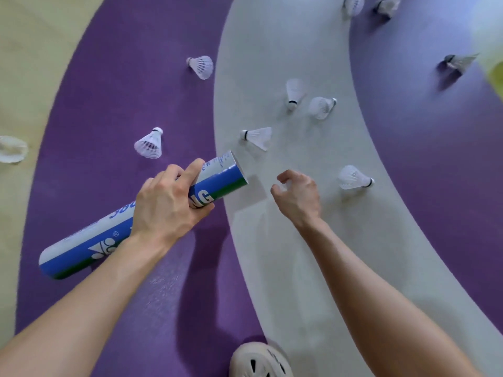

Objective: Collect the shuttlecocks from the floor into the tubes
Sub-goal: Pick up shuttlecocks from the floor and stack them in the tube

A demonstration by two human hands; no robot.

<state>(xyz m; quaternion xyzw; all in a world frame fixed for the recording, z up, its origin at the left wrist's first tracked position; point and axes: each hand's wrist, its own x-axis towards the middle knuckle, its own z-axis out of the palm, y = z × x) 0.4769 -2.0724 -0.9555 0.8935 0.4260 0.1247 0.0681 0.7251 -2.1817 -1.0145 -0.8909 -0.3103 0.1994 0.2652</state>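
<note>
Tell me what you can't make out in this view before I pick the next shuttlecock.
Head view only.
- The tube: its mouth faces away, so its own wall hides any contents; the left hand covers part of the print.
- The shuttlecock at the left edge: cut off by the frame, blurred.
- The shoe: cut off by the bottom edge.
- The yellow-green shape at the right edge: blurred and cut off, unidentifiable.

We are in what looks like an indoor sports hall: a matte, seamless floor [285,36] laid in sweeping purple, grey and beige bands, with white feather shuttlecocks [257,137] scattered over it.
</note>
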